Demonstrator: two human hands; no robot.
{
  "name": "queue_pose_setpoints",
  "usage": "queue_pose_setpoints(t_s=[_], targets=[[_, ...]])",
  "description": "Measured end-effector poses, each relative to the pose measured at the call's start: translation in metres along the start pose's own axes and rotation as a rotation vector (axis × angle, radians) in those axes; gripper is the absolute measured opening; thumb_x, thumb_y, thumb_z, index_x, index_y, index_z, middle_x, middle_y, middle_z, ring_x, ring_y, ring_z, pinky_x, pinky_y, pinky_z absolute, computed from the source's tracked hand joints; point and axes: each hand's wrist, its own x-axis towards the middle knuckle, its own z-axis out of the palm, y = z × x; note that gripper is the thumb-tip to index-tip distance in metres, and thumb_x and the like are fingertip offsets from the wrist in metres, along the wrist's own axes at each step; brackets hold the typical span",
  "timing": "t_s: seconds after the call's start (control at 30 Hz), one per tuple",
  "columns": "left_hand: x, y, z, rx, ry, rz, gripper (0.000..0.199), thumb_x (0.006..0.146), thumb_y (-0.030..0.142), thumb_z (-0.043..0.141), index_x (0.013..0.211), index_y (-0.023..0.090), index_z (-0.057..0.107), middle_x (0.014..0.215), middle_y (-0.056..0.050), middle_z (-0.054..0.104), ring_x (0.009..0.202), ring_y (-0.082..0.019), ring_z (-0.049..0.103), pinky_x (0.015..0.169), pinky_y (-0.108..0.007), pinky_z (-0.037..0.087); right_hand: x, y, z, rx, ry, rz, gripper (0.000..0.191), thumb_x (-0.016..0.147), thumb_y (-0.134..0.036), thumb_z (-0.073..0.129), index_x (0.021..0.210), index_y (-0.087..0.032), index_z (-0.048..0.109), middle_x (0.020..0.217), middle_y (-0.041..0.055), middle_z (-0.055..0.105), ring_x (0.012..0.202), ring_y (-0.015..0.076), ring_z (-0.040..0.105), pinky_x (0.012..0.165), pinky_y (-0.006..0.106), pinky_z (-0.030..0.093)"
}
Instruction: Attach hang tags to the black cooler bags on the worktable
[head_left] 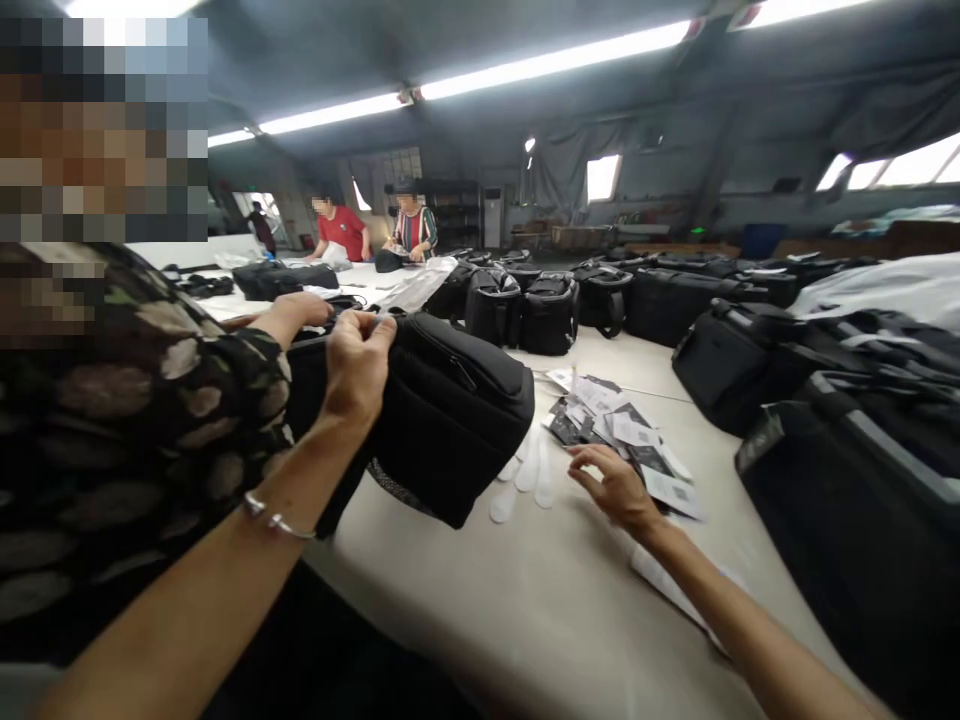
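My left hand (358, 362) grips the top edge of a black padded bag (450, 430) and holds it tilted over the near part of the table. A zipper runs along the bag's upper face. Over the table to the right, my right hand (613, 488) hovers beside a pile of printed cards and tags (611, 415), its thumb and fingers curved apart with nothing visible between them. Several white rounded strips (534, 465) lie on the table between the bag and my right hand.
Close on my left stands a co-worker in a flowered top (165, 400), one hand (300, 308) near the bag. Large black bags (855, 520) line the table's right side, and more black bags (551, 312) stand further back. Two people (341, 232) work at a far table.
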Motion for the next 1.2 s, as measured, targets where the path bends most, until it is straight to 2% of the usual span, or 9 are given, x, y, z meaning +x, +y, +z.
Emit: queue_pose_setpoints(t_s=[0.13, 0.23, 0.33, 0.57, 0.77, 0.87, 1.03, 1.13, 1.2], targets=[[-0.012, -0.016, -0.007, 0.043, 0.071, 0.038, 0.015, 0.083, 0.023, 0.065, 0.079, 0.018, 0.051, 0.067, 0.006, 0.047, 0.057, -0.009, 0.042, 0.055, -0.023, 0.036, 0.022, -0.056, 0.079, -0.066, -0.262, -0.362, 0.014, 0.087, -0.016, 0.052, 0.086, -0.021, 0.065, 0.116, 0.0106, 0.069, 0.116, 0.0268, 0.059, 0.105, 0.046, 0.042], [-0.006, -0.004, -0.013, 0.143, 0.071, 0.205, 0.016, 0.082, 0.026, 0.067, 0.082, 0.018, 0.053, 0.073, 0.004, 0.05, 0.065, -0.011, 0.047, 0.063, -0.025, 0.041, 0.047, -0.081, 0.136, -0.098, -0.316, -0.375, 0.022, 0.09, -0.013, 0.046, 0.101, -0.019, 0.064, 0.118, 0.0106, 0.068, 0.118, 0.025, 0.058, 0.111, 0.042, 0.036], [0.007, 0.013, -0.023, 0.183, 0.128, 0.286, 0.017, 0.081, 0.028, 0.068, 0.085, 0.02, 0.054, 0.076, 0.003, 0.051, 0.069, -0.014, 0.049, 0.069, -0.028, 0.045, 0.073, -0.074, 0.156, -0.142, -0.315, -0.309, 0.027, 0.091, -0.011, 0.043, 0.111, -0.017, 0.06, 0.123, 0.0119, 0.066, 0.121, 0.0238, 0.056, 0.115, 0.044, 0.03], [-0.002, 0.03, -0.024, -0.052, 0.069, 0.054, 0.016, 0.076, 0.026, 0.069, 0.08, 0.022, 0.055, 0.077, 0.001, 0.055, 0.071, -0.015, 0.054, 0.075, -0.03, 0.051, 0.084, 0.009, 0.075, -0.224, -0.218, -0.114, 0.03, 0.094, -0.016, 0.041, 0.117, -0.013, 0.06, 0.124, 0.0175, 0.065, 0.12, 0.0254, 0.058, 0.113, 0.046, 0.033], [-0.053, 0.055, 0.018, -0.277, -0.431, -0.487, 0.012, 0.082, 0.018, 0.062, 0.093, 0.019, 0.061, 0.085, -0.003, 0.065, 0.073, -0.016, 0.064, 0.068, -0.029, 0.055, 0.076, 0.045, 0.006, -0.152, -0.079, 0.063, 0.026, 0.086, -0.024, 0.051, 0.103, -0.019, 0.07, 0.108, 0.0103, 0.073, 0.102, 0.0254, 0.068, 0.096, 0.039, 0.05], [-0.04, 0.063, 0.013, -0.27, -0.75, -0.421, 0.02, 0.087, 0.021, 0.058, 0.106, 0.019, 0.062, 0.11, -0.009, 0.067, 0.095, -0.023, 0.068, 0.079, -0.037, 0.059, 0.064, 0.026, -0.029, -0.115, 0.061, 0.176, 0.034, 0.09, -0.031, 0.047, 0.112, -0.019, 0.069, 0.104, 0.0105, 0.074, 0.095, 0.0267, 0.07, 0.088, 0.041, 0.055], [-0.003, -0.003, -0.01, 0.255, -0.616, -0.134, 0.055, 0.083, 0.021, 0.064, 0.136, 0.021, 0.05, 0.146, -0.012, 0.049, 0.134, -0.029, 0.048, 0.115, -0.047, 0.036, 0.003, -0.067, -0.076, 0.18, 0.598, 0.138, 0.046, 0.099, -0.046, 0.041, 0.134, -0.02, 0.056, 0.13, 0.0133, 0.063, 0.115, 0.0287, 0.064, 0.097, 0.046, 0.052], [-0.006, -0.063, 0.006, 0.288, -0.689, -0.234, 0.073, 0.077, 0.017, 0.07, 0.144, 0.013, 0.041, 0.157, -0.019, 0.033, 0.149, -0.03, 0.025, 0.124, -0.045, 0.016, -0.022, -0.116, -0.074, -0.06, 0.375, -0.128, 0.055, 0.089, -0.046, 0.062, 0.14, -0.027, 0.052, 0.149, 0.0087, 0.046, 0.139, 0.0331, 0.041, 0.114, 0.052, 0.037], [-0.02, -0.091, 0.027, 0.256, -0.745, -0.281, 0.079, 0.074, 0.012, 0.072, 0.146, 0.013, 0.039, 0.158, -0.02, 0.031, 0.149, -0.03, 0.025, 0.123, -0.044, 0.02, -0.022, -0.132, -0.066, -0.228, 0.256, -0.197, 0.064, 0.084, -0.04, 0.07, 0.143, -0.029, 0.048, 0.148, 0.0084, 0.045, 0.139, 0.0328, 0.04, 0.115, 0.052, 0.037]])
